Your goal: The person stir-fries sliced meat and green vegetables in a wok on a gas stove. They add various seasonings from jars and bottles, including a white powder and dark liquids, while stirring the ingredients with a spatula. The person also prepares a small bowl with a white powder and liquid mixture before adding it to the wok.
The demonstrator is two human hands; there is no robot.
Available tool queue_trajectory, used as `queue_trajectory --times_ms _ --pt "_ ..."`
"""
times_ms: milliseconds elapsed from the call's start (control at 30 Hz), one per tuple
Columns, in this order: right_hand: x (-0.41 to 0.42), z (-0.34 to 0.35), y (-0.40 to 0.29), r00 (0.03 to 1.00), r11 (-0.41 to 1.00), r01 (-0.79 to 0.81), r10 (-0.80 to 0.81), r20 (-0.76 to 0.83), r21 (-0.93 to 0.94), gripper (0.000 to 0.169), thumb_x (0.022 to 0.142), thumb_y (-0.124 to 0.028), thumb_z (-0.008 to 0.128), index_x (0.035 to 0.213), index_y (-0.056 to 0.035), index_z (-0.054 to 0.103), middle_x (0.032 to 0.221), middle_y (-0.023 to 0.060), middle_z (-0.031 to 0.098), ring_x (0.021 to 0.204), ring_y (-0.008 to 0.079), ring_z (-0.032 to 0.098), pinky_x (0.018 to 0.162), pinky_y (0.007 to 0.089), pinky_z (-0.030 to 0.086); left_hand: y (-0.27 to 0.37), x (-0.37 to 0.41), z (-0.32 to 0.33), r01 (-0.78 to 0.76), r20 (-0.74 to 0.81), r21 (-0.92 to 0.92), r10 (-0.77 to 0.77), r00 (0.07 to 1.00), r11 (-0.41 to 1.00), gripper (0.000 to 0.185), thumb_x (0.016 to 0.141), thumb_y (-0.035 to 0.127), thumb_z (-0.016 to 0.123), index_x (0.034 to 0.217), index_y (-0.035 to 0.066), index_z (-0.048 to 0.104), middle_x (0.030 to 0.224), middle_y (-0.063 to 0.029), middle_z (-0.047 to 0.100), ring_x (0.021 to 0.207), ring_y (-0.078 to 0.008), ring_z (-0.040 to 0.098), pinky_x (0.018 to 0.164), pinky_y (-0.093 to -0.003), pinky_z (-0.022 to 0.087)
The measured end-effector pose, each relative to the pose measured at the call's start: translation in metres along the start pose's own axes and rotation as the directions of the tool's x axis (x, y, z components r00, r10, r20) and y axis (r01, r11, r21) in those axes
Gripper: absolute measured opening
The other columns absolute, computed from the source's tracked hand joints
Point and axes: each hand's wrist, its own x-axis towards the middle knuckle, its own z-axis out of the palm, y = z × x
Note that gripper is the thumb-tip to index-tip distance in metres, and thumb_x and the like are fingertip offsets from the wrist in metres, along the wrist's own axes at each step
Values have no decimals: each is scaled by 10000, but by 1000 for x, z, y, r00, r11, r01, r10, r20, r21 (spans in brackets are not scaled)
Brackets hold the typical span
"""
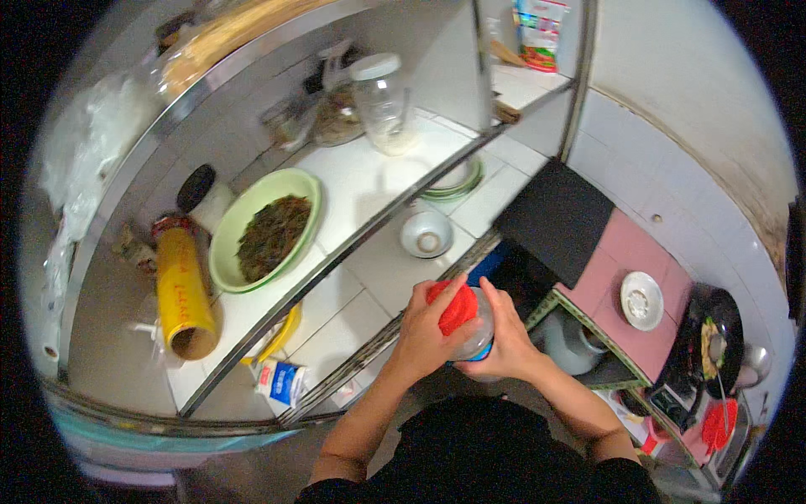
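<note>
A clear jar (482,321) with a red lid (456,309) is between my two hands in front of my chest. My left hand (428,331) grips the red lid from the left, its fingers spread over the top and side. My right hand (507,334) wraps the jar's body from the right, above a blue band low on it. Just beyond the jar, a small white bowl (427,234) sits on the white tiled shelf. The jar's contents cannot be made out.
A cabinet with a metal frame (352,242) holds a green basin of dark dried leaves (220,252), a yellow tube (182,283), a tall glass jar (381,107) and a blue-and-white packet (282,382). At right, a white dish (641,301) stands on pink tiles, beside a black wok (730,321) containing food.
</note>
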Motion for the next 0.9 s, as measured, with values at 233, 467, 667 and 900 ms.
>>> queue_trajectory --times_ms 233,467,667,900 --pt "22 -1 -16 970 882 -127 16 241 453 1332 462 -271 892 1484 5 83 1468 194 297 1352 309 330 1112 400 270 -27 -3 -67 -322 207 -255 377 903 912 757 673 336 804 1340 115 523 1395 -161 407 1283 -335 432 1018 -442 407" --pt "60 -26 -42 979 786 174 -71 -193 594 1429 416 -426 911 1481 18 68 1494 167 229 1381 283 275 1145 410 190 -79 -17 -77 -81 -133 -577 4 991 813 632 838 -31 640 1411 88 400 1406 -95 447 1226 -199 495 954 -350 490" --pt "154 -42 -95 843 902 346 -177 -509 258 1334 478 -407 890 1484 -31 100 1379 193 383 1269 304 436 1088 428 321 -86 -68 -72 104 121 -616 -36 992 781 511 881 55 633 1358 51 453 1331 -86 520 1143 -193 558 941 -346 486" --pt "240 -10 -85 863 937 301 -189 -468 175 1222 544 -278 885 1473 -75 118 1344 214 404 1237 315 456 1072 424 343 -115 -146 -75 245 105 -609 -230 967 754 422 881 90 653 1287 69 538 1175 -78 631 991 -162 630 863 -302 503"
